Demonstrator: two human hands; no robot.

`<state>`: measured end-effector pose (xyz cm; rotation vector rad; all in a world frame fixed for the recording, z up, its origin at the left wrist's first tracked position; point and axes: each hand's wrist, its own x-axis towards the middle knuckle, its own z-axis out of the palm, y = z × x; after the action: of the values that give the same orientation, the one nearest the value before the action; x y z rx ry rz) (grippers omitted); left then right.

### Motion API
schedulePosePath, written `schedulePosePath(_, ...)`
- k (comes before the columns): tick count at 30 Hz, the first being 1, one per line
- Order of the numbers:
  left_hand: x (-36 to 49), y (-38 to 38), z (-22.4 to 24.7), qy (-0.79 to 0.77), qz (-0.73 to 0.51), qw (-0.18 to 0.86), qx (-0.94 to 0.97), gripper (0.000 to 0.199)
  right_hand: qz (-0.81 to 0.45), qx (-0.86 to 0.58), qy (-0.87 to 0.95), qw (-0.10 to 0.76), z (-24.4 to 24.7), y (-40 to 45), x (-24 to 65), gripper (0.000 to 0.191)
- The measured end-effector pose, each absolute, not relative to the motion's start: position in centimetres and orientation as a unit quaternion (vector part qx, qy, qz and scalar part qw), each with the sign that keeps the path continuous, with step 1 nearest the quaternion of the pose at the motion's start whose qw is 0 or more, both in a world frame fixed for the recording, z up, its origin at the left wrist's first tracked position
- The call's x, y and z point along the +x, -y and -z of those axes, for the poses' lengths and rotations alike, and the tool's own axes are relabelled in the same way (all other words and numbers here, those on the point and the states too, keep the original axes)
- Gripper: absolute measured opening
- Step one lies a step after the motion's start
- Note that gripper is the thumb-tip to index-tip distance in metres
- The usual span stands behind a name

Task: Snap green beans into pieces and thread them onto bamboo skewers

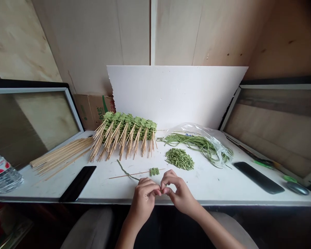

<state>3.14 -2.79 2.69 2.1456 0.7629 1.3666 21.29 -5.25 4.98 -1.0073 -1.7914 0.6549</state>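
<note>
Near the front edge of the table, my left hand (145, 195) is closed on a long green bean (124, 171), whose free part stretches up and left over the tabletop. My right hand (178, 192) is closed in a pinch, its fingertips meeting those of the left; whatever lies between them is hidden. Just beyond my hands lies a thin wooden skewer (129, 175), with several short bean pieces (154, 171) side by side on it. A heap of cut bean pieces (180, 159) sits farther to the right.
Stacked bean skewers (129, 129) stand at the back left, beside loose skewers (63, 155). Whole long beans (189, 140) lie by a plastic bag (215, 138). A phone (78, 183) and a bottle (4, 174) are left; a dark flat object (258, 177) and a mouse (297, 187) are right.
</note>
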Motion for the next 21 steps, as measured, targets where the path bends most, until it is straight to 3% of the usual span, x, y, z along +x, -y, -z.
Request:
schedulePosePath(9,3.7,2.6,-2.7,-0.274,-0.496,0.329,0.756,0.029,-0.324,-0.39,0.707,0.494,-3.8,4.5,21.6,0.038)
schedulePosePath(12,3.5,2.3,-2.5,-0.286,-0.495,0.33,0.751,0.029,-0.298,-0.4,0.702,0.509,-4.0,4.6,21.6,0.032)
schedulePosePath(17,2.8,2.2,-2.8,-0.319,-0.466,0.284,0.775,0.03,-0.14,-0.388,0.764,0.497,-5.3,5.1,21.6,0.007)
schedulePosePath(21,2.6,2.7,-3.3,-0.329,-0.441,0.268,0.791,0.026,-0.112,-0.378,0.78,0.486,-5.7,5.6,21.4,0.011)
